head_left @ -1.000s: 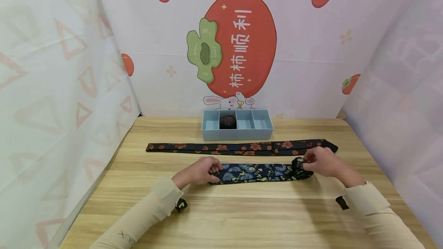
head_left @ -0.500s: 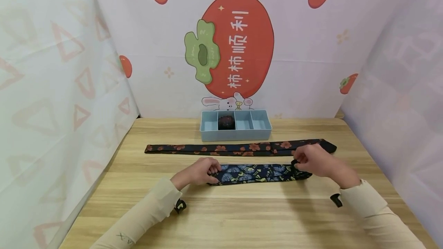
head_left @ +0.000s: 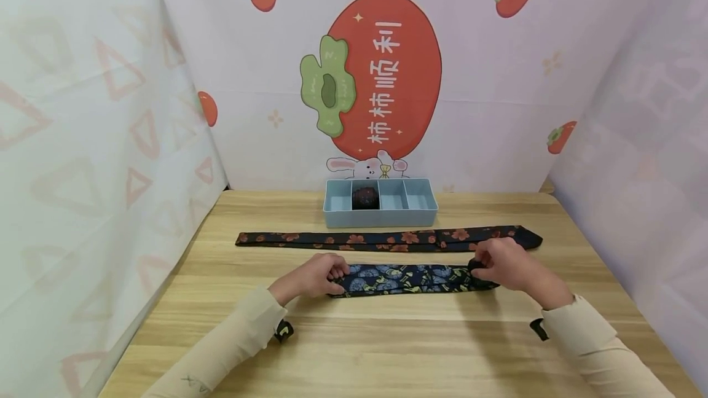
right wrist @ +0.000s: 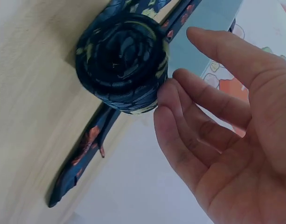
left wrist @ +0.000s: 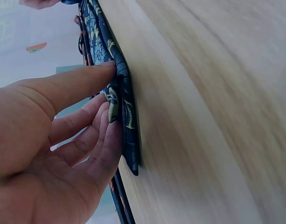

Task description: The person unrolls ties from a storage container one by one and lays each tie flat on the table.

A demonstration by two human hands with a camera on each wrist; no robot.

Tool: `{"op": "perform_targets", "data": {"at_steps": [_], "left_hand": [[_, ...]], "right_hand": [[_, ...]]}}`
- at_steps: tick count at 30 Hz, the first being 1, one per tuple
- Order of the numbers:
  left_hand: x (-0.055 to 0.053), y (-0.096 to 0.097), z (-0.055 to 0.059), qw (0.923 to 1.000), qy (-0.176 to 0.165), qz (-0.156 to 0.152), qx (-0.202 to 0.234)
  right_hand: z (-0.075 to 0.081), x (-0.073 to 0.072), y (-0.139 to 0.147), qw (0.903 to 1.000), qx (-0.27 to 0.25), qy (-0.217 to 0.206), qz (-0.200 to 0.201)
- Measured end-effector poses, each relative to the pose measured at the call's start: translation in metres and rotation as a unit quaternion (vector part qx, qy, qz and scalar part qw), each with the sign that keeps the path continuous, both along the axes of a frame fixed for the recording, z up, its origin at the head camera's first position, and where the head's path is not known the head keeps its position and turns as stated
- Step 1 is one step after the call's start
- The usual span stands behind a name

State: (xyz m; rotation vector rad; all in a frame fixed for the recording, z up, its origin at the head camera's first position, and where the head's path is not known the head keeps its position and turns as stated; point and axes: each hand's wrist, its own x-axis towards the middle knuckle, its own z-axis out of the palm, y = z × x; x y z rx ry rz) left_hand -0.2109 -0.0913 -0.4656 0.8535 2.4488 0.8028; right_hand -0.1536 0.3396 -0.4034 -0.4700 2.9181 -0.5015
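Observation:
A dark blue necktie (head_left: 398,279) with blue and yellow figures lies across the table, its right part wound into a roll (right wrist: 123,60). My left hand (head_left: 321,275) pinches the tie's left end between thumb and fingers; in the left wrist view the pointed tip (left wrist: 133,163) sticks out past them. At the other end, my right hand (head_left: 510,264) is at the roll. Its fingertips (right wrist: 167,95) touch the roll's side, while the thumb stands apart from it in the right wrist view. The head view shows the roll mostly covered by that hand.
Behind the blue tie stretches a second dark necktie (head_left: 354,239) with orange flowers, laid out flat. A light blue box (head_left: 381,218) with several compartments stands at the back; a dark rolled bundle (head_left: 365,197) sits in one of them. Printed cloth walls (head_left: 481,78) enclose the table.
My right hand has shifted its fingers over the roll, first up and left, then back down. The left hand keeps its pinch and sits slightly further left. The flowered tie stays put.

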Motion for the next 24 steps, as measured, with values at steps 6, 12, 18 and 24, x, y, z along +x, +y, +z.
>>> {"op": "perform_targets", "data": {"at_steps": [6,12,18,24], "left_hand": [[0.003,-0.013,0.002,0.9999,-0.003,0.013,0.001],[0.006,-0.029,0.003,0.9998,-0.004,0.022,0.001],[0.007,-0.037,0.006,0.9998,-0.003,0.021,0.004],[0.007,-0.037,0.006,0.9994,-0.007,0.034,-0.003]], "right_hand": [[-0.006,0.0,0.006,0.9996,-0.001,-0.004,-0.028],[-0.011,-0.001,0.008,0.999,-0.014,-0.017,-0.04],[-0.008,-0.004,0.001,0.9997,-0.011,-0.003,-0.02],[0.003,-0.007,-0.015,0.9996,-0.022,-0.001,0.016]]}}
